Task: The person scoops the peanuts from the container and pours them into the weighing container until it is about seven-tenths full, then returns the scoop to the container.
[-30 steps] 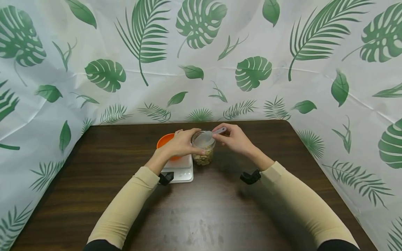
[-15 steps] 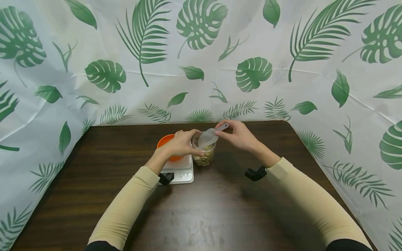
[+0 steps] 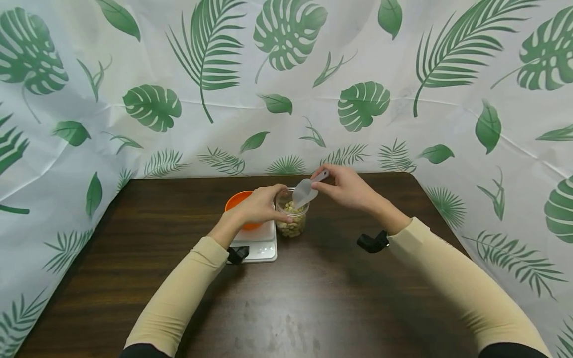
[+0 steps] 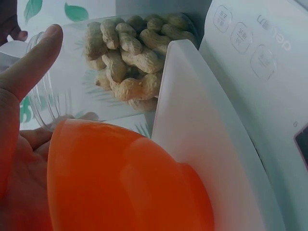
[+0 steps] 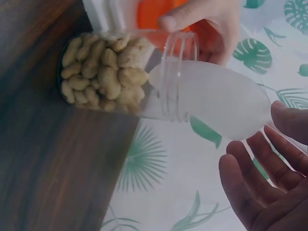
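Note:
A clear jar [image 3: 292, 229], partly filled with unshelled peanuts [image 5: 108, 72], stands upright on the table. Thumb and fingers of my left hand [image 3: 257, 205] hold it around the rim. My right hand [image 3: 346, 188] pinches the handle of a translucent white scoop [image 3: 304, 193] above the jar's right side. Tilted down to the left, the scoop's tip dips inside the jar's mouth, above the peanuts in the right wrist view. No peanut can be made out in the scoop. Beneath my left hand, an orange bowl [image 4: 125, 178] sits on a white kitchen scale [image 3: 264, 251], beside the jar.
The dark wooden table [image 3: 286, 303] reaches back to a white leaf-print sheet [image 3: 224, 134] hanging behind it and at both sides. The scale's buttons [image 4: 240, 38] and part of its display [image 4: 303, 144] show in the left wrist view.
My right hand has moved up and to the right, drawing the scoop partway out of the jar and tilting it more steeply. My left hand stays on the jar.

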The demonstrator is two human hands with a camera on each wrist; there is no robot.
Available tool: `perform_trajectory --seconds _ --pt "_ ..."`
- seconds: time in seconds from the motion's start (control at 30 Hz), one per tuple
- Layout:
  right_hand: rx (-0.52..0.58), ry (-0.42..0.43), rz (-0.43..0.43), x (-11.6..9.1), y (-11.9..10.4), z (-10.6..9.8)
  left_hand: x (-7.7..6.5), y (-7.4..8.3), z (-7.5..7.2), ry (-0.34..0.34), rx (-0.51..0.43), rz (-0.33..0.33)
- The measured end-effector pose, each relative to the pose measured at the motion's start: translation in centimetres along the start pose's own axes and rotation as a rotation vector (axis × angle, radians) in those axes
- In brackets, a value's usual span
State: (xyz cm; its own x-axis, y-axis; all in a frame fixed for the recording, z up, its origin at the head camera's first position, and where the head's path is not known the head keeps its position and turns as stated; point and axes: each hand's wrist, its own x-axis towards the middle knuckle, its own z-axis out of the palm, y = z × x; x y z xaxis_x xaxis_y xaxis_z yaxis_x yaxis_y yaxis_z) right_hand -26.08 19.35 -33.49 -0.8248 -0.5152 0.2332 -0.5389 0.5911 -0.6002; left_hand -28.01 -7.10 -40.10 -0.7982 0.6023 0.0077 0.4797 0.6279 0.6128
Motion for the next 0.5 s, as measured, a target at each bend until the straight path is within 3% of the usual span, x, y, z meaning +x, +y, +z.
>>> perform_trajectory --seconds 0.5 --pt "-0.156 -0.082 -0.130 1.1 -1.9 -0.4 0.5 0.2 0.0 -0.010 -0.021 0.028"
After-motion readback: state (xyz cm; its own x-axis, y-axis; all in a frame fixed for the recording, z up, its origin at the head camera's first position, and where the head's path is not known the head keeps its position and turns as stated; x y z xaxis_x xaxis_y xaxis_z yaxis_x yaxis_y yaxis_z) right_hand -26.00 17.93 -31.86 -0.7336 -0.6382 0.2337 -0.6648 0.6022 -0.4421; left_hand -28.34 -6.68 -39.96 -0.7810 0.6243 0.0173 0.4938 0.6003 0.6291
